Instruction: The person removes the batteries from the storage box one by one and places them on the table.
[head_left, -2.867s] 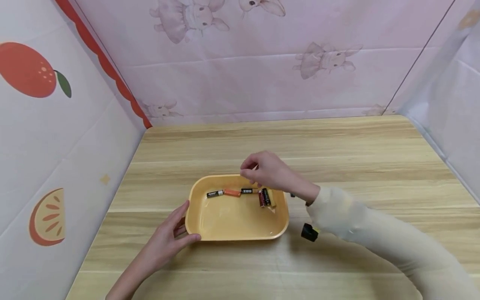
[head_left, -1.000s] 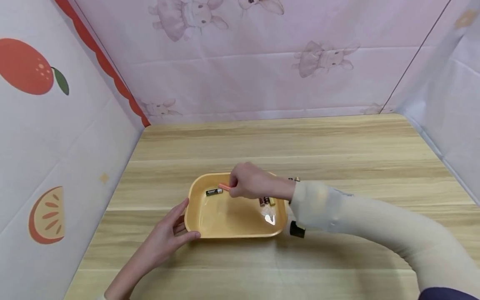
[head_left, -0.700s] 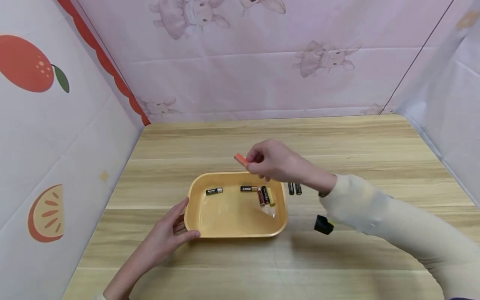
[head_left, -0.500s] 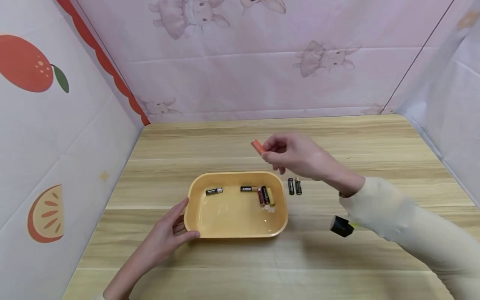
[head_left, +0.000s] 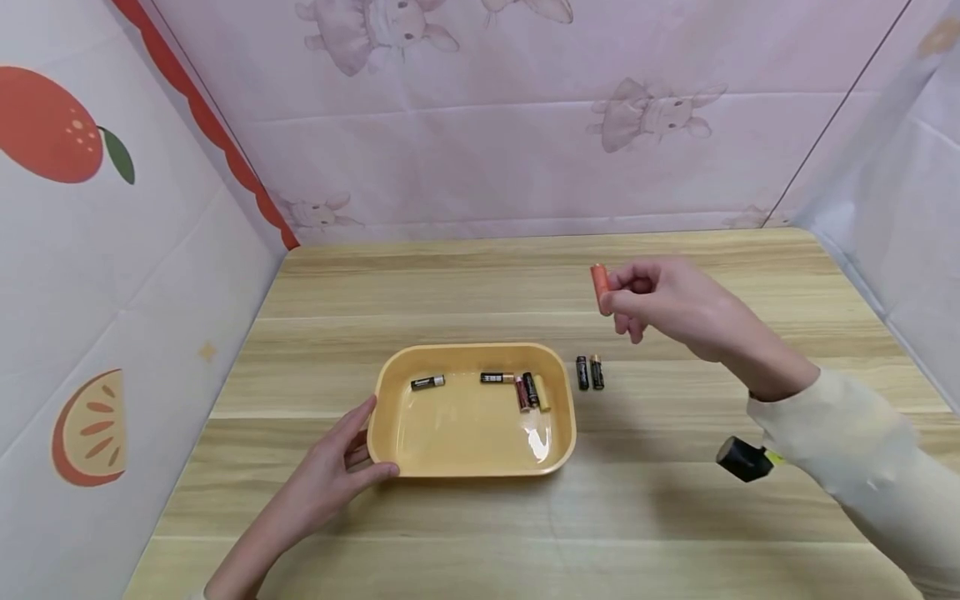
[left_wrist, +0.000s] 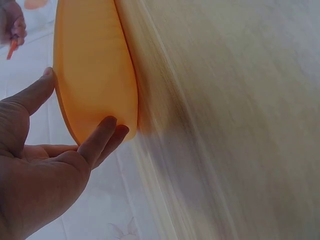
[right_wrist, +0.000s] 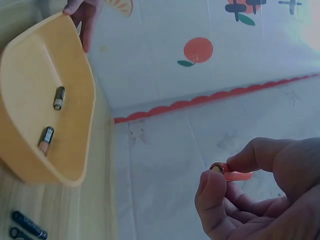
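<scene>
My right hand (head_left: 682, 304) pinches an orange battery (head_left: 601, 289) between thumb and fingers, above the table to the right of the yellow plastic tub (head_left: 472, 454). In the right wrist view the same battery (right_wrist: 238, 175) points its end at the camera. My left hand (head_left: 326, 479) grips the tub's left end, thumb on the near rim and fingers along the wall. Inside the tub lie a black battery (head_left: 427, 382) at left, a black and gold battery (head_left: 497, 377), and a dark red (head_left: 522, 393), a black (head_left: 531, 390) and a yellow battery (head_left: 542, 393) side by side.
Two dark batteries (head_left: 582, 373) lie parallel on the wooden table (head_left: 420, 287), just right of the tub. A black device (head_left: 744, 458) hangs from the right wrist. Printed cloth walls (head_left: 480, 167) stand behind and at both sides of the table.
My right hand has picked the orange battery out of the tub and carried it up and to the right. The two batteries beside the tub have come into full view. My left hand stays put.
</scene>
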